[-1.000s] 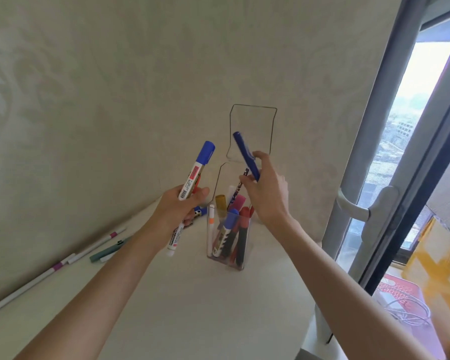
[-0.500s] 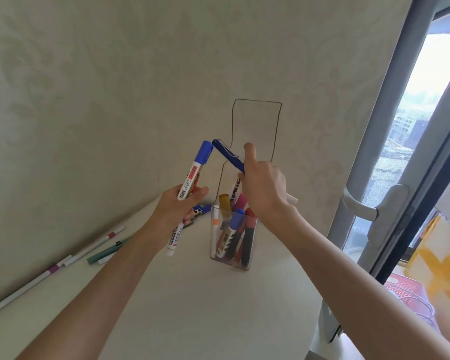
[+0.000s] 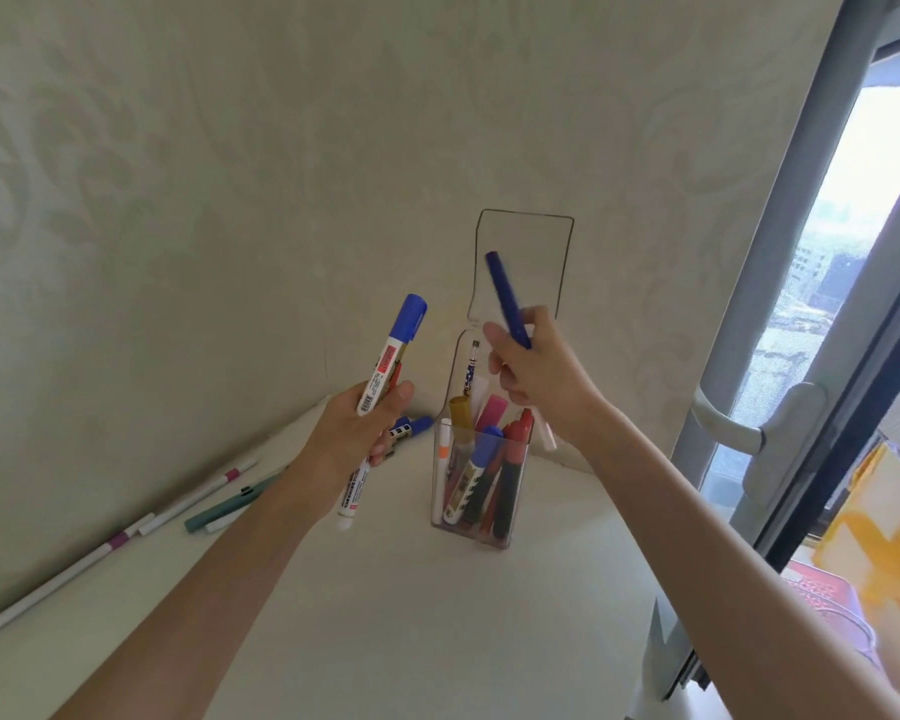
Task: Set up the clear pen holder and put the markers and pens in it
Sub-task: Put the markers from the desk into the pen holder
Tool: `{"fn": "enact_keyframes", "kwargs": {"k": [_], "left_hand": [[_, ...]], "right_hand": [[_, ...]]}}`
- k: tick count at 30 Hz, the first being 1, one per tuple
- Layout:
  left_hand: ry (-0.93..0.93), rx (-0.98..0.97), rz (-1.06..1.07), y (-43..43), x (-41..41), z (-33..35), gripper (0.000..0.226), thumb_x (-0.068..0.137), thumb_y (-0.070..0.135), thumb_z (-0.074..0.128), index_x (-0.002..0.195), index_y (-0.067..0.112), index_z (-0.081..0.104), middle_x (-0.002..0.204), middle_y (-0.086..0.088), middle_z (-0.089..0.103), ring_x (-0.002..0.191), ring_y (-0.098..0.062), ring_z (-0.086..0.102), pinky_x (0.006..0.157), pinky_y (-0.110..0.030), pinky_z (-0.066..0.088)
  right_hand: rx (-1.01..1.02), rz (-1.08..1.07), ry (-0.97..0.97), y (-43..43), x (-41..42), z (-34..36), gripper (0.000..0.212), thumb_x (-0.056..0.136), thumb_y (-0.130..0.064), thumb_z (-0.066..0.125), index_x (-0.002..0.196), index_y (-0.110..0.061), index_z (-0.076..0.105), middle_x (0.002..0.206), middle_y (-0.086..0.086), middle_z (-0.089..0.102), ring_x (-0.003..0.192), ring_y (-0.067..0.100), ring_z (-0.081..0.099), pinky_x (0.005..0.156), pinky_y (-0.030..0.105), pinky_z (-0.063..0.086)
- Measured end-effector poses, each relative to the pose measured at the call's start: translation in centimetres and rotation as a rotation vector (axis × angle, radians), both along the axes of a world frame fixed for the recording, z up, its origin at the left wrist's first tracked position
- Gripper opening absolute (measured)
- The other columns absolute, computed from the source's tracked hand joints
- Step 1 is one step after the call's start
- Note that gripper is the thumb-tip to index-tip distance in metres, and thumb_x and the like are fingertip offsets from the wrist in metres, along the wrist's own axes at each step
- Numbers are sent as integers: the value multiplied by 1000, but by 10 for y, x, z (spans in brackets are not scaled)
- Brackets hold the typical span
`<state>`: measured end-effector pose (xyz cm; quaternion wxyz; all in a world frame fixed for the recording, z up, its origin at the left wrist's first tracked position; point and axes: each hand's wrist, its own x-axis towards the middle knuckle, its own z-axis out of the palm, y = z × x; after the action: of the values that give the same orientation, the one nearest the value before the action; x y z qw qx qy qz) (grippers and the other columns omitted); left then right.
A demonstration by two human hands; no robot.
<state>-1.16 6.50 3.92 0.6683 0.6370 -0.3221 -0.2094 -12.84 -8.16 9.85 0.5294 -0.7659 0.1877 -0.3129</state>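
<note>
Pen holder (image 3: 481, 532) was standing upright on the white table (image 3: 411, 615), pretty much tucked into the corner where the wall (image 3: 230, 174) meets the window frame (image 3: 780, 252). It's clear plastic with a tall back panel sticking up behind it. Already had a bunch of stuff inside: a gold-capped marker (image 3: 460, 410), a pink-capped one (image 3: 493, 412), a blue-capped marker (image 3: 476, 472) leaning across the front, a couple of red ones (image 3: 515, 459), a thin white pen with an orange band (image 3: 444, 459) on the left side, and a slim patterned pen (image 3: 470, 374) poking up highest at the back.

Right hand (image 3: 536, 376) was hovering just above the holder, fingers closed around a dark blue pen (image 3: 507, 298) that pointed up and a bit left, slightly blurry. Left hand (image 3: 359, 433) sat off to the left of the holder, gripping a white marker with a blue cap (image 3: 385, 366), cap end up. It looked like more markers were bunched in that same fist, with blue ends (image 3: 411, 426) sticking out toward the holder, but I couldn't tell how many.

Further left along the wall, some loose ones lay flat on the table: a teal pen (image 3: 230, 506) and two long white pens with purple bands (image 3: 198, 493), well apart from the holder.
</note>
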Motion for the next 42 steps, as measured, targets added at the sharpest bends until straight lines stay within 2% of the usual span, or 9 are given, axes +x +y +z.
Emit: {"fn": "enact_keyframes", "kwargs": {"k": [6,11,16,21,27,31,34,38,42], "left_hand": [[22,-83,-89,-3,-13,20,16,85,25,60,92,12,55,53,4,39,40,-7,34,40,-19,35],[-52,-85,-168,-8,-36,35,7,78,19,67,83,18,63,52,5,46,41,-8,38,41,-18,39],[-81,-77,-163,-13,-53,33,14,74,20,72,84,17,63,51,5,54,43,-11,43,44,-23,39],[-67,-101,-152,-10,-57,31,13,72,14,73,78,17,61,49,6,54,41,-10,42,43,-21,39],[-20,-81,-178,-9,-52,30,9,74,14,71,77,18,64,72,-18,56,40,-11,40,41,-20,37],[29,-78,-138,-9,-49,31,38,68,43,66,89,11,65,52,0,48,42,-12,37,39,-20,36],[38,-90,-63,-7,-42,32,42,68,56,56,91,22,67,71,-1,57,40,-9,38,40,-21,35],[91,-109,-43,-5,-31,28,43,77,52,48,105,22,60,80,1,62,37,-5,37,36,-17,34],[151,-115,-82,-5,-27,18,31,89,41,43,101,19,60,60,8,59,35,-4,37,34,-16,34]], "right_hand": [[449,201,-282,5,-24,-3,15,93,-22,50,90,-9,56,72,2,55,63,11,54,59,21,51],[445,210,-285,17,-27,0,21,93,-29,50,92,-14,65,63,-1,42,54,7,46,52,18,47],[531,330,-342,30,-28,-2,18,93,-26,50,89,-15,64,68,2,66,59,14,64,57,27,57],[344,275,-270,27,-33,-7,20,84,-32,60,93,-16,66,76,13,61,66,28,57,60,34,52],[288,255,-290,19,-41,-10,20,88,-10,59,101,4,56,49,-5,37,36,6,28,33,16,30],[290,102,-313,11,-39,-6,26,84,-10,65,103,6,58,53,-5,44,38,6,33,35,16,32],[211,-59,-363,-1,-36,2,23,82,-11,67,103,-6,59,63,0,51,41,4,39,39,16,36],[-134,-284,-385,-16,-23,7,33,82,-9,66,108,-23,52,84,3,63,60,1,55,60,13,47],[-343,-303,-207,-18,-14,-10,30,84,-5,63,109,-17,52,89,-1,61,68,8,59,63,15,50]]}}
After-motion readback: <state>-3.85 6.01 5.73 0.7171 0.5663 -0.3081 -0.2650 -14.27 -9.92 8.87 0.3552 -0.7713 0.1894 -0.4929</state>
